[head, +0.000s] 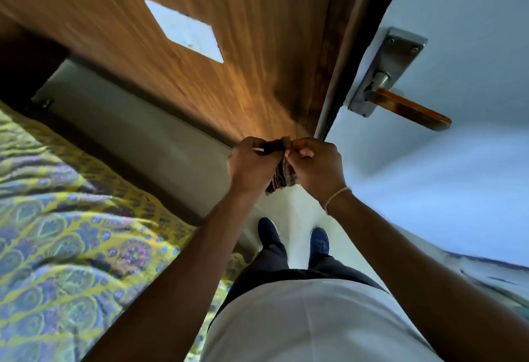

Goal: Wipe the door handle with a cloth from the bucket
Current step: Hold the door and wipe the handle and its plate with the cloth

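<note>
A dark brown cloth [282,177] is bunched between my two hands in the middle of the view. My left hand [252,164] grips its left side and my right hand [315,167] pinches its top edge. The door handle [412,110], a brown lever on a steel backplate [383,70], sticks out of the pale blue door [458,175] up and to the right of my hands, apart from them. No bucket is in view.
A wooden panel [200,47] with a white switch plate [184,31] stands straight ahead, left of the door. A bed with a yellow and blue patterned cover [71,233] runs along my left. My feet [294,240] stand on a narrow strip of pale floor.
</note>
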Action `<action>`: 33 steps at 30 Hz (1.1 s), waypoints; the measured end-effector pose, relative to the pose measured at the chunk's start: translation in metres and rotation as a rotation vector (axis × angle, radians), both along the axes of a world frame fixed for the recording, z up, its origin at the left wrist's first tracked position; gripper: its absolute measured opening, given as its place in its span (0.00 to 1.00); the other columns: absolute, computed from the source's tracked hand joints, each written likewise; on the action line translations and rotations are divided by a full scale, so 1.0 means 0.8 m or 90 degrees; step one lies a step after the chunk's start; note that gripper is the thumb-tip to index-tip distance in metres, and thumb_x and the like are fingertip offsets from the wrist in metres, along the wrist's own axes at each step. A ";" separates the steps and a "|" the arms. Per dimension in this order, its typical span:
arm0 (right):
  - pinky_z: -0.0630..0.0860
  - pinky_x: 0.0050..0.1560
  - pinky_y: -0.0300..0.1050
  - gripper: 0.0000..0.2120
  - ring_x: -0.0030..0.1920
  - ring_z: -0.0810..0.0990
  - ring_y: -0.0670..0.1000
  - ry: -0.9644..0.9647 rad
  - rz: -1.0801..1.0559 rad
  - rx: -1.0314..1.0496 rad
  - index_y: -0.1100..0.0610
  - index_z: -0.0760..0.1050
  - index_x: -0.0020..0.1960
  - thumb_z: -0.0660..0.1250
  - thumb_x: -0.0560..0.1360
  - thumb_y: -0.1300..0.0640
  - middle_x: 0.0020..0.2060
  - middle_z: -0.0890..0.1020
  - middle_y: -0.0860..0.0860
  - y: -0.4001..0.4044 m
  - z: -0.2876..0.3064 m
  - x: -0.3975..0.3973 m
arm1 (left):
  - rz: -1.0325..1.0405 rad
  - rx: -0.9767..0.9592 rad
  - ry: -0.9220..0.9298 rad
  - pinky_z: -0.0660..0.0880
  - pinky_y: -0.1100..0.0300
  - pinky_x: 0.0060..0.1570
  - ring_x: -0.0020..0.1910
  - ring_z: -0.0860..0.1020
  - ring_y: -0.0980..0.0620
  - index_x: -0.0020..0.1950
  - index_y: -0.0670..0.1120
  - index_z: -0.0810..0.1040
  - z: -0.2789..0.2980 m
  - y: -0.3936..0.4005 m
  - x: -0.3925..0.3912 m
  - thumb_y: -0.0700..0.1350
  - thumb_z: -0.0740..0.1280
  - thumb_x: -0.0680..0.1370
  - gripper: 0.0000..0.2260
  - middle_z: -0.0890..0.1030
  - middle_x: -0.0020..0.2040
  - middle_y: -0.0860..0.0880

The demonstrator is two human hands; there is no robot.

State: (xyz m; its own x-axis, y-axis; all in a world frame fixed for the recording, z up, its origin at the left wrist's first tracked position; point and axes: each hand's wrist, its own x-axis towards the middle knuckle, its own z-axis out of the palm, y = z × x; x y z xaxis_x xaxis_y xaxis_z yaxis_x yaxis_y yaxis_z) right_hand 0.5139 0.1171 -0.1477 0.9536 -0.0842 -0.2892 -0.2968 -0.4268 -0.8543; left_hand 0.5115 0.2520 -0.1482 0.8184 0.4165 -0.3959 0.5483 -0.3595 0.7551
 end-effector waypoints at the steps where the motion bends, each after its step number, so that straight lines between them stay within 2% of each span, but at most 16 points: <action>1: 0.69 0.39 0.20 0.06 0.41 0.81 0.44 0.004 -0.016 0.000 0.52 0.87 0.48 0.70 0.80 0.58 0.41 0.85 0.47 0.001 0.001 0.000 | -0.024 -0.011 0.002 0.88 0.47 0.49 0.45 0.87 0.50 0.51 0.50 0.86 -0.004 0.004 0.007 0.58 0.80 0.70 0.16 0.88 0.46 0.51; 4: 0.78 0.48 0.35 0.07 0.43 0.84 0.47 0.018 -0.051 0.013 0.52 0.86 0.52 0.69 0.81 0.56 0.43 0.86 0.46 -0.004 0.005 -0.007 | -0.084 -0.088 0.021 0.87 0.47 0.52 0.48 0.85 0.51 0.49 0.50 0.83 -0.002 0.001 0.021 0.54 0.78 0.77 0.09 0.86 0.49 0.51; 6: 0.83 0.52 0.46 0.05 0.45 0.86 0.52 0.026 -0.078 0.031 0.51 0.84 0.54 0.70 0.80 0.55 0.44 0.87 0.48 -0.011 0.003 -0.014 | -0.117 -0.143 0.034 0.87 0.43 0.53 0.50 0.87 0.47 0.47 0.50 0.84 0.006 -0.011 0.031 0.59 0.76 0.75 0.13 0.87 0.49 0.48; 8: 0.85 0.52 0.53 0.08 0.46 0.86 0.55 0.031 -0.115 0.059 0.52 0.81 0.56 0.73 0.77 0.52 0.46 0.87 0.51 -0.019 -0.001 -0.023 | -0.169 -0.155 0.057 0.87 0.41 0.53 0.50 0.88 0.45 0.47 0.49 0.86 0.016 -0.024 0.040 0.62 0.73 0.76 0.16 0.88 0.49 0.46; 10: 0.84 0.47 0.49 0.14 0.46 0.86 0.54 0.027 -0.138 0.062 0.53 0.78 0.57 0.76 0.75 0.51 0.47 0.86 0.51 -0.030 -0.003 -0.030 | -0.224 -0.146 0.067 0.87 0.39 0.52 0.49 0.88 0.45 0.47 0.46 0.86 0.030 -0.039 0.043 0.61 0.71 0.80 0.18 0.88 0.47 0.45; 12: 0.78 0.42 0.32 0.18 0.45 0.83 0.50 -0.003 -0.145 0.029 0.55 0.76 0.58 0.79 0.73 0.54 0.49 0.84 0.50 -0.039 -0.002 -0.039 | -0.269 -0.137 0.059 0.87 0.39 0.51 0.49 0.88 0.44 0.47 0.42 0.86 0.041 -0.053 0.042 0.62 0.73 0.79 0.21 0.88 0.46 0.43; 14: 0.74 0.39 0.25 0.16 0.46 0.83 0.50 -0.053 -0.157 0.000 0.56 0.77 0.58 0.79 0.74 0.57 0.50 0.84 0.51 -0.047 0.000 -0.047 | -0.275 -0.140 0.062 0.88 0.41 0.48 0.47 0.88 0.43 0.48 0.39 0.85 0.048 -0.064 0.041 0.62 0.75 0.78 0.25 0.88 0.47 0.41; 16: 0.77 0.42 0.30 0.12 0.48 0.84 0.52 -0.111 -0.159 -0.032 0.56 0.79 0.55 0.77 0.74 0.59 0.50 0.84 0.51 -0.056 0.001 -0.057 | -0.254 -0.151 0.071 0.88 0.43 0.46 0.46 0.89 0.43 0.47 0.37 0.84 0.053 -0.076 0.038 0.60 0.77 0.77 0.24 0.88 0.46 0.41; 18: 0.81 0.47 0.40 0.12 0.50 0.84 0.53 -0.148 -0.149 -0.053 0.55 0.79 0.54 0.76 0.73 0.60 0.51 0.83 0.51 -0.066 0.003 -0.066 | -0.249 -0.168 0.070 0.88 0.45 0.46 0.47 0.89 0.44 0.44 0.40 0.85 0.058 -0.088 0.033 0.55 0.78 0.77 0.18 0.89 0.45 0.43; 20: 0.79 0.47 0.39 0.15 0.51 0.83 0.52 -0.151 -0.138 -0.043 0.54 0.76 0.55 0.76 0.70 0.58 0.52 0.82 0.50 -0.077 0.003 -0.075 | -0.263 -0.172 0.060 0.88 0.45 0.45 0.46 0.89 0.45 0.44 0.42 0.86 0.061 -0.098 0.028 0.51 0.78 0.78 0.12 0.89 0.45 0.43; 23: 0.74 0.43 0.32 0.22 0.49 0.81 0.50 -0.145 -0.110 -0.018 0.50 0.71 0.56 0.79 0.68 0.52 0.53 0.80 0.49 -0.090 0.001 -0.089 | -0.273 -0.155 0.034 0.88 0.44 0.44 0.45 0.89 0.43 0.43 0.42 0.85 0.066 -0.111 0.017 0.51 0.76 0.80 0.13 0.88 0.44 0.41; 27: 0.78 0.38 0.36 0.23 0.45 0.83 0.54 -0.092 -0.142 0.047 0.50 0.69 0.55 0.79 0.69 0.55 0.50 0.83 0.52 -0.105 0.009 -0.077 | -0.300 -0.163 0.004 0.88 0.44 0.50 0.50 0.88 0.43 0.50 0.40 0.84 0.077 -0.118 0.021 0.52 0.69 0.84 0.15 0.88 0.49 0.39; 28: 0.80 0.37 0.40 0.22 0.44 0.83 0.56 -0.088 -0.162 0.066 0.51 0.69 0.54 0.78 0.68 0.55 0.48 0.83 0.54 -0.106 0.015 -0.071 | -0.311 -0.171 -0.018 0.87 0.44 0.53 0.50 0.88 0.44 0.51 0.41 0.84 0.083 -0.116 0.023 0.52 0.69 0.85 0.14 0.88 0.49 0.40; 29: 0.83 0.39 0.47 0.22 0.43 0.84 0.58 -0.079 -0.192 0.097 0.52 0.69 0.54 0.77 0.66 0.55 0.47 0.84 0.55 -0.105 0.016 -0.068 | -0.321 -0.171 -0.037 0.87 0.46 0.55 0.51 0.88 0.46 0.51 0.43 0.84 0.086 -0.111 0.025 0.51 0.68 0.85 0.13 0.89 0.48 0.42; 31: 0.87 0.46 0.55 0.24 0.45 0.86 0.58 -0.037 -0.257 0.210 0.52 0.69 0.59 0.76 0.68 0.58 0.51 0.86 0.57 -0.106 0.017 -0.065 | -0.357 -0.108 -0.094 0.84 0.59 0.53 0.49 0.87 0.55 0.53 0.46 0.84 0.093 -0.105 0.023 0.51 0.68 0.86 0.10 0.89 0.47 0.49; 33: 0.88 0.45 0.50 0.26 0.50 0.87 0.57 0.020 -0.300 0.310 0.53 0.68 0.66 0.76 0.74 0.65 0.57 0.85 0.57 -0.107 0.018 -0.064 | -0.388 0.043 -0.204 0.78 0.69 0.47 0.49 0.85 0.60 0.59 0.48 0.82 0.096 -0.100 0.015 0.52 0.69 0.85 0.09 0.87 0.50 0.55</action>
State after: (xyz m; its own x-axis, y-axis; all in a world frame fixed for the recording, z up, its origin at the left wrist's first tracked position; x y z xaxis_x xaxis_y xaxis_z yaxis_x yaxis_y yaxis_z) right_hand 0.4623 0.0318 -0.1330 0.8377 -0.3414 -0.4262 -0.3845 0.1855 -0.9043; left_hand 0.5237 0.1721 -0.0712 0.9865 -0.1394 -0.0854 -0.0124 -0.5846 0.8112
